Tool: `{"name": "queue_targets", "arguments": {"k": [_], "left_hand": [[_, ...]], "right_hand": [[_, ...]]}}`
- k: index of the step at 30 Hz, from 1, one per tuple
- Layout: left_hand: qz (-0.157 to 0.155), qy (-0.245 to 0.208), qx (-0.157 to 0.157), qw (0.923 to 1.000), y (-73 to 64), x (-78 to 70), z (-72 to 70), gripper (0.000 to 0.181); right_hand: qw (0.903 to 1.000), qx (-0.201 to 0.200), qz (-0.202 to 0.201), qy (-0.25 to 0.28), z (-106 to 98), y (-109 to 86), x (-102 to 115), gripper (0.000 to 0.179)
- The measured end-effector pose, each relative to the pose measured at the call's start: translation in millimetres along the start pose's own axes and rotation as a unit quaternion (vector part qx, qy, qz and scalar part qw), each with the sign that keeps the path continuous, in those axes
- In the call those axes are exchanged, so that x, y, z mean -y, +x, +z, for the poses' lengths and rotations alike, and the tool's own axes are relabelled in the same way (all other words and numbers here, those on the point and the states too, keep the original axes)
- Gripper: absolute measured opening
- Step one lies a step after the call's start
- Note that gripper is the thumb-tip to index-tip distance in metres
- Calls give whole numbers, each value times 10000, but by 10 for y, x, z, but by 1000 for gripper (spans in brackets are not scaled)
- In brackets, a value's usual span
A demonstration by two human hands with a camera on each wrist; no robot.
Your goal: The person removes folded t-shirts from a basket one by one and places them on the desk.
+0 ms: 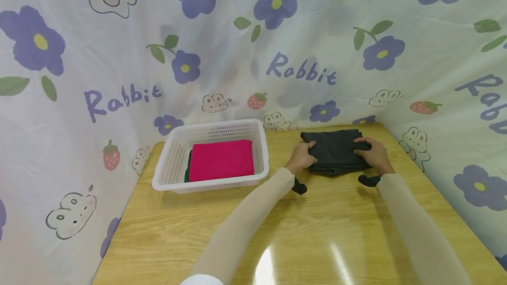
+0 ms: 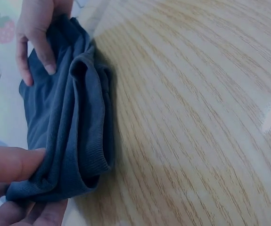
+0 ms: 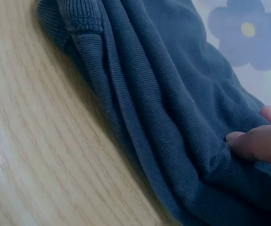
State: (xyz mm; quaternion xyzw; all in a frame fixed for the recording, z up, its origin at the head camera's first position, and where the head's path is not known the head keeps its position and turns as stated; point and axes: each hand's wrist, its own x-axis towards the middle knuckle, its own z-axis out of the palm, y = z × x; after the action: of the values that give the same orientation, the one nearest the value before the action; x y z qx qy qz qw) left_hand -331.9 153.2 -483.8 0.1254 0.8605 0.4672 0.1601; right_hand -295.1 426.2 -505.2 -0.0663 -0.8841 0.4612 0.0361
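A dark grey garment (image 1: 336,151), folded into a thick rectangle, lies at the back right of the table. Its stacked layers and ribbed edge (image 2: 95,153) face the near side in the left wrist view. My left hand (image 1: 302,156) grips the left end, thumb on top and fingers underneath. At the opposite end, my right hand (image 1: 374,155) holds the edge, its thumb (image 3: 255,143) pressing into the cloth so that it creases. The undersides of the right fingers are hidden by the fabric.
Left of the garment stands a white perforated plastic basket (image 1: 266,157). Inside lies a folded bright pink cloth (image 1: 222,160), with a dark green one (image 1: 187,167) peeking out beneath. A patterned curtain (image 1: 237,56) hangs behind the wooden table (image 1: 317,232) and along its sides.
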Motion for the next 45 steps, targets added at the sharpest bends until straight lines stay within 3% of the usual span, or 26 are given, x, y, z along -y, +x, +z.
{"name": "queue_targets", "arguments": {"k": [8, 17, 23, 27, 35, 45], "left_hand": [[156, 449, -235, 9986, -66, 59, -4, 69], [-24, 527, -260, 9983, -126, 69, -53, 61], [138, 587, -329, 9976, -187, 33, -122, 51], [410, 601, -408, 9965, -210, -19, -202, 43], [874, 320, -153, 9955, -349, -159, -401, 29], [1302, -160, 142, 9913, -495, -243, -774, 16]], "right_hand": [[9994, -96, -37, -334, 54, -15, 19, 44], [9990, -172, -10, -403, 73, -47, 60, 46], [9896, -923, -361, -1043, 84, -81, 133, 43], [9840, -1291, -673, -1031, 73, -110, 226, 40], [9939, -739, -725, -382, 77, -222, 478, 45], [9932, -209, -1110, -289, 217, -290, 865, 49]]}}
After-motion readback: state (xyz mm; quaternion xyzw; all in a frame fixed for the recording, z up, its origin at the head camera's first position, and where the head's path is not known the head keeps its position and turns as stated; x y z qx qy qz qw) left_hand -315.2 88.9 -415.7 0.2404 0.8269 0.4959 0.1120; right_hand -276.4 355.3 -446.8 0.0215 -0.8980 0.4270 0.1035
